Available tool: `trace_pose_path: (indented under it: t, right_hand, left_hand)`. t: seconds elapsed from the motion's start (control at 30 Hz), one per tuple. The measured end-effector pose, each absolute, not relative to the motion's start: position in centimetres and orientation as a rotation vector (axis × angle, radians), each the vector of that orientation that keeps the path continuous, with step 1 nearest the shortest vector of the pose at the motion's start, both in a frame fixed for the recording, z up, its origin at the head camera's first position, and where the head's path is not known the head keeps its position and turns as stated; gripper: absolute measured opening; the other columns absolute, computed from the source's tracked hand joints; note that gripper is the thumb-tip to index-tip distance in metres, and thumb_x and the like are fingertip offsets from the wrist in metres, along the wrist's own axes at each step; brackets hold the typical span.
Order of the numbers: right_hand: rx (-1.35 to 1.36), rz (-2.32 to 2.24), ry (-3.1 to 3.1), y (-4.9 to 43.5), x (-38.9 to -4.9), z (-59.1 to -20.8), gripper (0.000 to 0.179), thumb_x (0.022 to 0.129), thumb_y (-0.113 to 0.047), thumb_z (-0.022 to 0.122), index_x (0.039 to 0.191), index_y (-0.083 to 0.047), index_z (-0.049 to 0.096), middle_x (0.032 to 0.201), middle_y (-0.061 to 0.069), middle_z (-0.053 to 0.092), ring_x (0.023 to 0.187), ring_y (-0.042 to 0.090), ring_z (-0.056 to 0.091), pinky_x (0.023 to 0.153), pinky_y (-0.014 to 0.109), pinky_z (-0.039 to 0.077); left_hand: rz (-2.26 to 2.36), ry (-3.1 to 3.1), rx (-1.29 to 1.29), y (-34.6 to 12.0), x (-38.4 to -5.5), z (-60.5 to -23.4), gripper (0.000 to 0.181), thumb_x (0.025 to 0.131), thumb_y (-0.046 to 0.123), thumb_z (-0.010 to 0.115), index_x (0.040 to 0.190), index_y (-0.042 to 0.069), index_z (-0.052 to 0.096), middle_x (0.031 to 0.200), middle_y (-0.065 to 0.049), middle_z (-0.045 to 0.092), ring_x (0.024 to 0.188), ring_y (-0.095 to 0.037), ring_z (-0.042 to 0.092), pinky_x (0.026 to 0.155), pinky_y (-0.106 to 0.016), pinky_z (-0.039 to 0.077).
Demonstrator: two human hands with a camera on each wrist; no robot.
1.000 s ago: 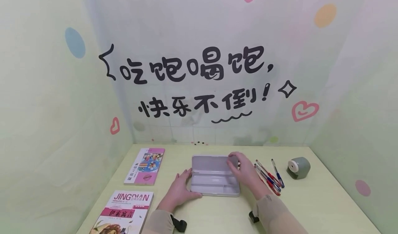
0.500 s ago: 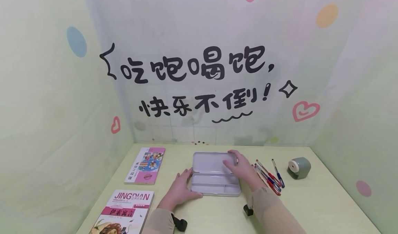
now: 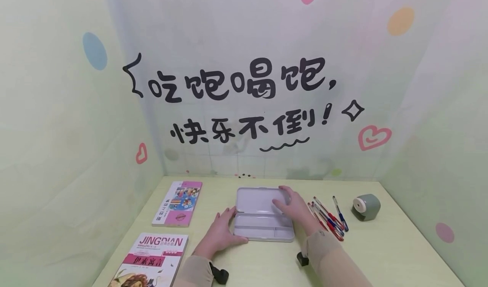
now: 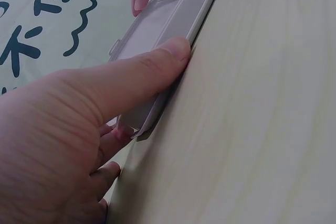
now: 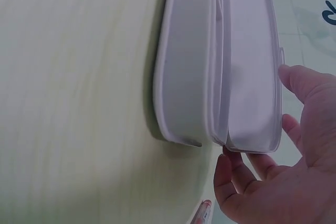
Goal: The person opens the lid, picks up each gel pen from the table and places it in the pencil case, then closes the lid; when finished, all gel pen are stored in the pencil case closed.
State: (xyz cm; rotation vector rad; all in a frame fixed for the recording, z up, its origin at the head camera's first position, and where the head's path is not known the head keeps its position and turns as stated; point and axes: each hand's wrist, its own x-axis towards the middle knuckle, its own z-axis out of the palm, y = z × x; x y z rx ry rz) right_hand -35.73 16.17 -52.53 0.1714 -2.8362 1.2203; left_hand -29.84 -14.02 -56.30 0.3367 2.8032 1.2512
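Observation:
A pale grey-lilac pencil case point(image 3: 259, 234) lies on the table with its lid point(image 3: 257, 200) swung back; its divided inside shows no contents. My left hand point(image 3: 219, 236) grips the case's left end, thumb along the front edge and fingers round the side, as the left wrist view point(image 4: 131, 85) also shows from close up. At the lid's right end, my right hand point(image 3: 299, 206) holds the edge, with the thumb on the inner side. From the right wrist view, its other fingers point(image 5: 244, 174) are partly behind the lid.
Several red and blue pens point(image 3: 329, 219) lie right of the case. Beyond them stands a grey pencil sharpener point(image 3: 366, 206). Two books are on the left, a pink-and-white one point(image 3: 177, 204) behind a lion-covered one point(image 3: 148, 261). Walls close off the back and sides.
The lid has tilted further back, and my right hand has shifted slightly left with it. My left hand has stayed at the case's left end.

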Motion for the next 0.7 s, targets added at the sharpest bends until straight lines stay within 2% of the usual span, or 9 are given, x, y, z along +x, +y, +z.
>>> trace_pose_path:
  t: [0.23,0.43,0.6,0.7]
  right_hand:
    - [0.149,1.160,-2.842,16.7,-34.8,-52.4,0.069,0.106,-0.043,0.071,0.166,-0.020,0.049,0.158,0.034,0.054,0.131,0.051,0.066,0.110,0.067,0.059]
    - [0.080,1.093,-2.781,18.1,-33.6,-52.4,0.064,0.108,-0.043,0.068,0.164,-0.016,0.052,0.153,0.029,0.058,0.125,0.045,0.068,0.100,0.063,0.063]
    - [0.043,0.980,-2.743,20.5,-31.9,-51.8,0.060,0.108,-0.039,0.068,0.157,-0.006,0.057,0.149,0.031,0.060,0.123,0.046,0.069,0.100,0.065,0.062]
    - [-0.015,0.889,-2.756,22.3,-31.1,-51.9,0.060,0.108,-0.039,0.065,0.156,-0.003,0.056,0.151,0.035,0.058,0.130,0.055,0.064,0.106,0.071,0.058]
  left_hand:
    - [1.249,2.810,0.350,-14.1,-29.8,-56.3,0.126,0.070,0.045,0.104,0.170,0.007,0.038,0.175,-0.023,0.042,0.166,-0.059,0.023,0.134,-0.079,0.015]
    - [1.233,2.818,0.350,-14.1,-29.9,-56.6,0.126,0.070,0.047,0.103,0.170,0.006,0.038,0.175,-0.022,0.043,0.166,-0.058,0.023,0.135,-0.078,0.016]
    - [1.232,2.816,0.352,-14.1,-30.0,-56.7,0.125,0.070,0.047,0.103,0.171,0.008,0.039,0.175,-0.021,0.042,0.166,-0.057,0.023,0.135,-0.079,0.014]
    - [1.229,2.821,0.364,-14.1,-30.0,-56.7,0.124,0.070,0.047,0.103,0.170,0.011,0.040,0.175,-0.020,0.043,0.167,-0.055,0.024,0.135,-0.078,0.013]
